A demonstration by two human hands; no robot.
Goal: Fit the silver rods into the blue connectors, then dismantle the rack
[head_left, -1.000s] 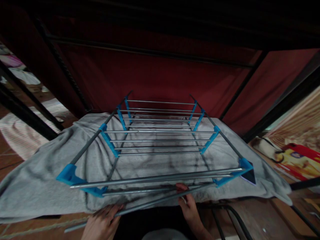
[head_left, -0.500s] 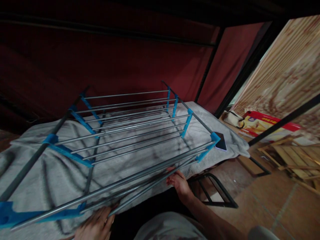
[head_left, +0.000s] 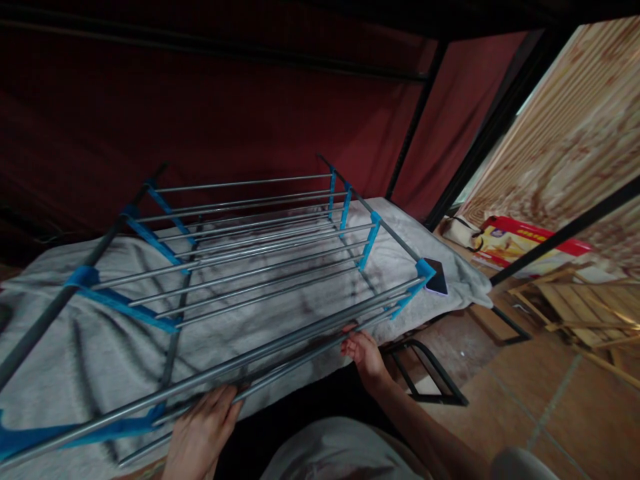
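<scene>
Left hand (head_left: 203,430) gripped loose grey rod (head_left: 280,373) | right hand (head_left: 365,353) closed on same rod, farther along | drying rack (head_left: 240,267) over grey towel (head_left: 70,347)

Drying rack (head_left: 240,267): left end cut off by frame edge. Left hand (head_left: 200,430): wrist cut by bottom edge; fingertips hidden under lowest rods. Right hand (head_left: 367,353): fingertips hidden behind rod. Phone (head_left: 437,279): partly hidden behind blue corner joint (head_left: 424,270).

Narrow gaps between rack rods (head_left: 240,267), open floor (head_left: 550,407) right
</scene>
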